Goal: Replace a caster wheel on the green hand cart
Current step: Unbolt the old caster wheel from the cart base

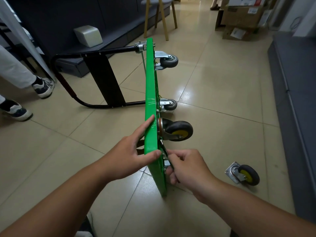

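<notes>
The green hand cart [151, 93] stands on its side edge on the tiled floor, its black handle [95, 79] folded out to the left. My left hand [131, 154] holds the deck's near edge, thumb on the rim, index finger stretched along the top. My right hand [186, 166] grips a dark tool [165, 152] whose tip is at the cart's underside, just below a black caster with a yellow hub [177, 130] that sits against the deck. A second yellow-hubbed caster [243, 174] lies loose on the floor to the right. Two grey casters [168, 61] [169, 104] are farther along the deck.
Another person's legs and sneakers [42, 87] are at the left. A wooden stool [160, 16] stands beyond the cart, cardboard boxes [239, 19] at back right. A dark grey platform [297, 93] runs along the right, and a dark step with a white box [89, 35] at back left.
</notes>
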`<move>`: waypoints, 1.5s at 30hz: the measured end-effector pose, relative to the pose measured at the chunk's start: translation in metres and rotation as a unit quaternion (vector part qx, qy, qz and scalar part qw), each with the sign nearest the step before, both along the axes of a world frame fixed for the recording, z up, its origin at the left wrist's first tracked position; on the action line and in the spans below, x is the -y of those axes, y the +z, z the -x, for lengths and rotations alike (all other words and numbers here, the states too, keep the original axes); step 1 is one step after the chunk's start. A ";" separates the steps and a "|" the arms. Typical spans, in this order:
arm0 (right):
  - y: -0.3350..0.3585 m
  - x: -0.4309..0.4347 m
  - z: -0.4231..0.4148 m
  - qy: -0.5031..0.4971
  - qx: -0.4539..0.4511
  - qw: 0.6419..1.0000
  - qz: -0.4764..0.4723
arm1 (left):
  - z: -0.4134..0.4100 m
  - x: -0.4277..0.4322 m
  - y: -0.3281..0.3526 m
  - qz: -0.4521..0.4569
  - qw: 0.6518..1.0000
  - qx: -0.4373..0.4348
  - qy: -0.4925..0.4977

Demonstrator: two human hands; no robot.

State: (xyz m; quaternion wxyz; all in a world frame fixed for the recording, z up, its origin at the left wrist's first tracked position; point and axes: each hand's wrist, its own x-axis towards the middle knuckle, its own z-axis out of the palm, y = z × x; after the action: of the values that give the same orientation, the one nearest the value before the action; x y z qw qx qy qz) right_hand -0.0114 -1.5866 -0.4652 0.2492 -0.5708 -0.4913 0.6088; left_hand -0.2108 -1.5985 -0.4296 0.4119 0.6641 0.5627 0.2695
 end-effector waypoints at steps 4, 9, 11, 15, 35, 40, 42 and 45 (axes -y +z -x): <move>0.013 0.000 -0.002 0.040 -0.055 0.997 0.027 | -0.004 0.002 0.004 0.007 1.000 -0.009 0.006; 0.001 0.002 -0.011 0.096 -0.081 0.992 0.009 | -0.004 0.004 0.005 0.006 1.000 -0.010 0.006; -0.015 0.011 -0.011 0.108 -0.075 0.991 -0.020 | -0.004 0.005 0.004 0.012 1.000 -0.006 0.009; -0.063 0.012 -0.019 0.128 0.025 0.975 -0.181 | -0.004 0.004 0.002 -0.005 1.000 0.013 0.013; 0.011 0.016 -0.040 0.073 0.017 0.997 0.035 | -0.008 0.002 -0.001 0.001 1.000 0.003 0.013; 0.031 -0.003 -0.018 0.007 -0.040 0.991 0.126 | -0.007 0.001 -0.003 -0.007 1.000 -0.004 0.010; 0.037 -0.011 -0.014 0.009 -0.050 0.987 0.151 | -0.008 0.002 -0.001 -0.007 1.000 -0.002 0.012; 0.046 -0.020 -0.007 0.015 -0.065 0.982 0.174 | -0.007 0.002 -0.001 -0.010 1.000 -0.002 0.013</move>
State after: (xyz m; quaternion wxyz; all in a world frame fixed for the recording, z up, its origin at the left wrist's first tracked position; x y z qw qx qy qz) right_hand -0.0039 -1.5668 -0.4192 0.1683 -0.5569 -0.3687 0.7249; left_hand -0.2041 -1.6002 -0.4304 0.4005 0.6615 0.5693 0.2792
